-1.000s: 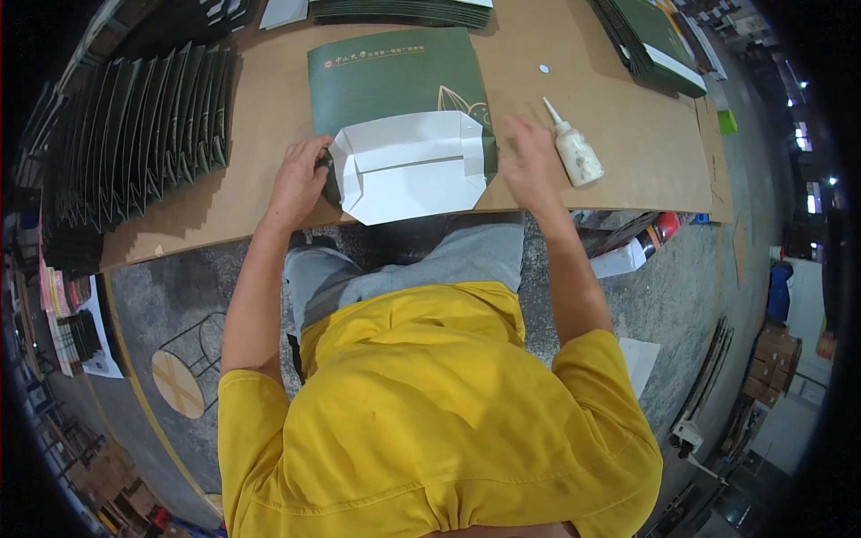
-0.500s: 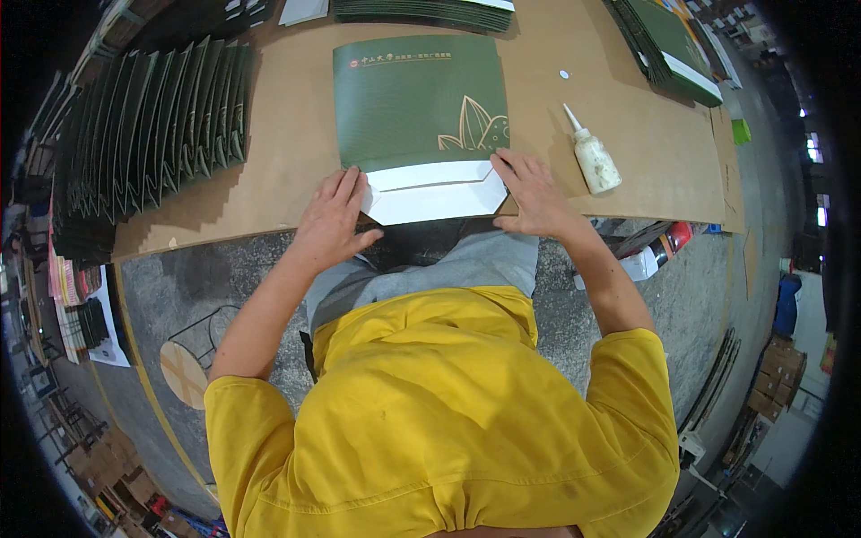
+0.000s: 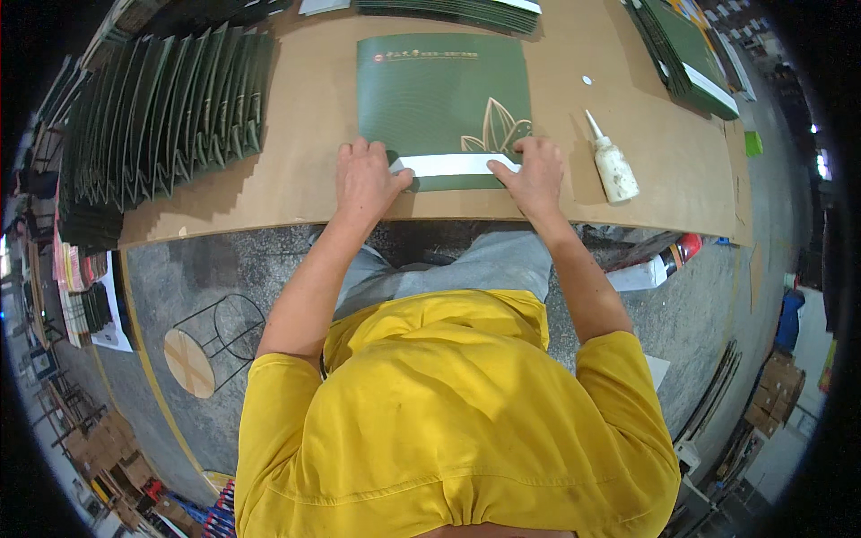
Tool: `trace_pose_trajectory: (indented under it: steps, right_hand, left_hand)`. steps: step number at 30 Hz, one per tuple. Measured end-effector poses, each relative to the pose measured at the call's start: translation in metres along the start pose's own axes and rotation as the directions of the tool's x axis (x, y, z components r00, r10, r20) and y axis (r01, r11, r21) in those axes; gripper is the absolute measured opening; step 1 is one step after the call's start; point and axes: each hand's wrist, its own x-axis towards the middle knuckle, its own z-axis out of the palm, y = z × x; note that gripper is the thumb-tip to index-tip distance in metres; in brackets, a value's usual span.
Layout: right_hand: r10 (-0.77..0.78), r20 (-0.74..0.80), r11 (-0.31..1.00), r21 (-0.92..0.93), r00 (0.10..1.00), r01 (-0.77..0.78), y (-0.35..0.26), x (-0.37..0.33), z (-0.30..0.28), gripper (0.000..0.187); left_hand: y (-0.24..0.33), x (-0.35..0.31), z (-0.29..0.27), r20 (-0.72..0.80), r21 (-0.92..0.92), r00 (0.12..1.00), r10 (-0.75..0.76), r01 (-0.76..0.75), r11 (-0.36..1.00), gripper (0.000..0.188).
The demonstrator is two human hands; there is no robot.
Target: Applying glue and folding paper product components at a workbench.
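Note:
A flat green paper bag (image 3: 439, 99) with gold line art and gold print lies on the table in front of me. Its near end is folded over, showing a white strip (image 3: 448, 165) with a green band along the near edge. My left hand (image 3: 363, 177) grips the bag's left near corner, fingers bent and thumb pressed toward the fold. At the right near corner my right hand (image 3: 535, 175) holds the fold the same way, its thumb on the white strip. Fingertips are partly hidden. Right of that hand lies a white squeeze bottle (image 3: 616, 172) with a pointed nozzle.
Several folded green bags (image 3: 170, 117) stand in a row at the left. A stack of green bags (image 3: 448, 13) lies at the far edge, another pile (image 3: 686, 58) at the far right. Below the table, a round-topped stool (image 3: 189, 363) lies on the floor.
The white flaps at the near end have been folded over, so a green band shows along the edge. Both hands have moved inward onto the fold, thumbs pressing there.

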Motion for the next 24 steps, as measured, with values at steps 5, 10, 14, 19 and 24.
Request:
trace_pose_trajectory:
  steps: [5, 10, 14, 19, 24]
  right_hand:
    - [0.211, 0.157, 0.905, 0.342, 0.965, -0.253, 0.011, 0.012, -0.015, 0.06]
    - [0.249, 0.253, 0.938, 0.178, 0.935, -0.298, 0.0, 0.023, -0.027, 0.056]
    - [0.277, 0.236, 0.927, 0.189, 0.931, -0.323, -0.006, 0.026, -0.042, 0.054]
    - [0.274, 0.281, 0.901, 0.26, 0.92, -0.348, 0.005, 0.025, 0.001, 0.075]
    - [0.084, 0.302, 0.877, 0.429, 0.95, -0.214, -0.055, 0.049, 0.009, 0.077]
  left_hand:
    - [0.003, -0.001, 0.011, -0.013, -0.064, 1.0, -0.017, 0.016, 0.998, 0.045]
    - [-0.017, 0.015, -0.009, 0.111, -0.23, 0.993, 0.026, 0.0, 0.973, 0.044]
    - [-0.077, 0.077, -0.055, 0.151, 0.286, 0.987, -0.053, 0.007, 0.958, 0.035]
    - [-0.173, 0.086, -0.053, 0.078, 0.701, 0.995, 0.057, -0.096, 0.706, 0.033]
    - [-0.179, 0.087, -0.078, 0.014, 0.678, 0.999, 0.052, -0.048, 0.733, 0.029]
